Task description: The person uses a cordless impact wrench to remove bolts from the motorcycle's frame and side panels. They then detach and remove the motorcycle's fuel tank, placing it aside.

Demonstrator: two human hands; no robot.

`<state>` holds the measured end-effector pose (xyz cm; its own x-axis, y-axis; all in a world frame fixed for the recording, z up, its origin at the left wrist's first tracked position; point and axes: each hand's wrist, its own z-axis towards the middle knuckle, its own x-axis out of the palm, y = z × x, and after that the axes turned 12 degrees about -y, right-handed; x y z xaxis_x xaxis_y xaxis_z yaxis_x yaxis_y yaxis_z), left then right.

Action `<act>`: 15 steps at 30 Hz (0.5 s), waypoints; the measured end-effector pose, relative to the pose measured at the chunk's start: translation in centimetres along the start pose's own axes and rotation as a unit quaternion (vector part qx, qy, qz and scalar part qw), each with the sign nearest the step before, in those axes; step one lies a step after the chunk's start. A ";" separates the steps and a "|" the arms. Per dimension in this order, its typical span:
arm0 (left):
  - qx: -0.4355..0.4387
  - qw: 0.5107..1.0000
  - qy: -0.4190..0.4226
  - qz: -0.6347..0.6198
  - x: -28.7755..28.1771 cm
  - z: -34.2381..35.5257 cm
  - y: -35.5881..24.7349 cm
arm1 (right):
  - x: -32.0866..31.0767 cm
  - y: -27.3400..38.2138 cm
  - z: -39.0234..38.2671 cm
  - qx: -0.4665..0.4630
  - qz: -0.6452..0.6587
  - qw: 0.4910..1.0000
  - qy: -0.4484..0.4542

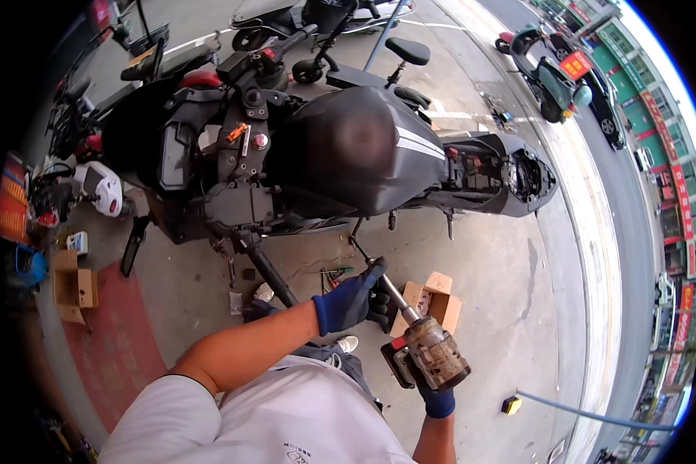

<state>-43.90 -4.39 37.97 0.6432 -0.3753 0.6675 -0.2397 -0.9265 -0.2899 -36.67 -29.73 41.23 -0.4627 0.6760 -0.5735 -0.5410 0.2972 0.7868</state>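
Note:
My right hand (439, 404), in a dark blue glove, is closed round the handle of a worn cordless impact wrench (436, 352) with a red and black battery (398, 362). A long silver extension (398, 298) runs from its nose up and left toward the motorcycle. My left hand (348, 300), gloved too, has its fingers closed round the far end of that extension. Just past its fingertips is a thin dark bent rod (356, 241); I cannot tell whether it joins the tool. Beyond stands a black motorcycle (325, 166), its seat off and the tail frame exposed.
Behind the extension, an open cardboard box (439, 309) sits on the concrete; hand tools (334, 275) lie left of it. Another carton (73, 286) stands far left. A blue hose (595, 414) crosses at lower right, near a small yellow and black block (511, 405). Scooters (545, 73) are parked beyond.

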 end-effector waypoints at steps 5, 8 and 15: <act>0.035 0.998 0.042 0.015 -6.4 -0.5 -4.5 | 0.9 7.0 -4.9 0.207 0.060 0.969 -0.122; 0.079 0.950 -0.059 0.295 -8.5 -0.8 -6.6 | 3.3 11.3 -8.2 0.233 -0.013 0.956 -0.177; 0.170 0.378 0.073 0.907 -12.3 1.7 -3.6 | 10.0 15.5 -14.1 0.250 -0.154 0.937 -0.190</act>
<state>-49.71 3.66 29.62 -0.4079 -0.4050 -0.8183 -0.0657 0.9069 -0.4161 -59.57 -27.83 44.48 -0.0034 0.6698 -0.7425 -0.1677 0.7316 0.6607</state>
